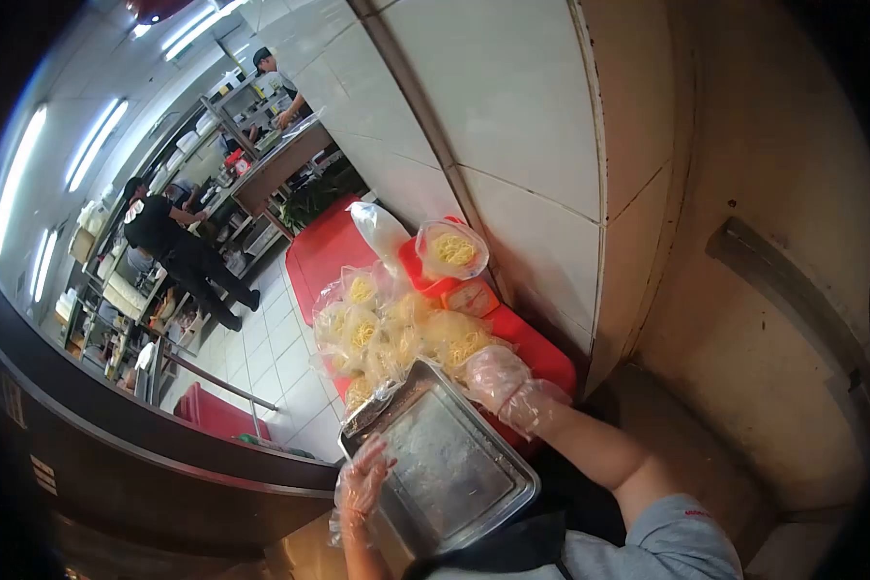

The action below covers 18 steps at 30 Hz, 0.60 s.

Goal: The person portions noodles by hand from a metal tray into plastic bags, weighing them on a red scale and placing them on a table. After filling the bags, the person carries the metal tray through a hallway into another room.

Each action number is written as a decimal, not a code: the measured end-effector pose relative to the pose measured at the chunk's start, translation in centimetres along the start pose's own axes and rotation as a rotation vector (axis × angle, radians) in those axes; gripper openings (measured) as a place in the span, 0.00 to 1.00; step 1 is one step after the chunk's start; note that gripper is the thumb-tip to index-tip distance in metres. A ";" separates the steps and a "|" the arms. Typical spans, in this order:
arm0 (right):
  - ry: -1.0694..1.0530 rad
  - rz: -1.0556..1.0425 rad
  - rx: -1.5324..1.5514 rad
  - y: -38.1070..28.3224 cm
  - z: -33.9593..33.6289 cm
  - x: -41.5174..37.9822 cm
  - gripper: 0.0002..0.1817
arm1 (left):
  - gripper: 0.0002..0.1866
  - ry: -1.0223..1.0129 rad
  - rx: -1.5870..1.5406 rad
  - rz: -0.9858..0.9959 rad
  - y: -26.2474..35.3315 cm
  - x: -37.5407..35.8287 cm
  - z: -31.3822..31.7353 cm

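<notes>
My left hand (362, 478), in a clear plastic glove, is bent over the left rim of a rectangular metal tray (445, 474). The tray is tilted in front of my body and bears only smears and small residue. My right hand (498, 377), also gloved, is closed at the near right side of a heap of clear plastic bags (362, 333) holding pale yellow noodles. Its fingertips are partly hidden against a noodle bag (462, 346). Another bag of noodles (452, 249) sits higher, on a red-orange container (425, 271) with a digital scale-like front.
The bags lie on a red surface (309, 256) beside a tiled wall (512, 106). A whitish plastic bag (379, 230) stands at the back. A dark counter edge (164, 416) runs along the left. Co-workers, including a person in black (169, 237), stand at the far shelves.
</notes>
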State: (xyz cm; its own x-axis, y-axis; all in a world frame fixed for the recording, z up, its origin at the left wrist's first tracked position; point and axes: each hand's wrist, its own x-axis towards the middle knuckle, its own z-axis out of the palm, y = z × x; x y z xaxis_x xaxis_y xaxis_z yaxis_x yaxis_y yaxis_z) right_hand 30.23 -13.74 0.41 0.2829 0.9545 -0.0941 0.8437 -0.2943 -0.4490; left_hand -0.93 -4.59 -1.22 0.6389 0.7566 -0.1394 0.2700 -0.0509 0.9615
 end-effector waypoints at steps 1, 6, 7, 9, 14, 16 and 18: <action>-0.021 0.034 -0.070 1.3 2.5 1.8 0.18 | 0.20 0.017 -0.010 -0.087 -0.8 -1.1 -0.3; 0.163 0.106 -0.216 1.7 6.0 5.0 0.16 | 0.22 0.068 -0.096 -0.051 -2.1 -3.6 -0.2; 0.216 0.119 -0.229 1.2 6.1 4.8 0.15 | 0.22 0.077 -0.116 -0.042 -2.0 -4.0 -0.2; -0.101 0.195 -0.311 -0.4 3.5 3.7 0.19 | 0.18 0.077 -0.093 0.003 -2.4 -4.1 -0.8; -0.018 -0.080 -0.750 0.9 2.4 2.9 0.10 | 0.15 0.092 -0.130 0.025 -2.1 -4.2 -0.8; 0.127 -0.111 -0.618 2.4 1.9 2.9 0.09 | 0.15 0.096 -0.152 0.053 -2.2 -4.4 -0.4; 0.211 -0.184 -0.449 3.4 0.2 2.9 0.10 | 0.14 0.090 -0.151 0.017 -1.7 -4.3 0.0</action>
State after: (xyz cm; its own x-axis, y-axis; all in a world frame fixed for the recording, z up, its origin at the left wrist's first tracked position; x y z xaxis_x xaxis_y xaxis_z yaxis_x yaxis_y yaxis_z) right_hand 33.84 -11.97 -1.53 0.1588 0.9756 0.1519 0.9872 -0.1588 -0.0120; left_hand -4.20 -7.77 -2.28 0.5735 0.8121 -0.1079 0.1447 0.0292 0.9891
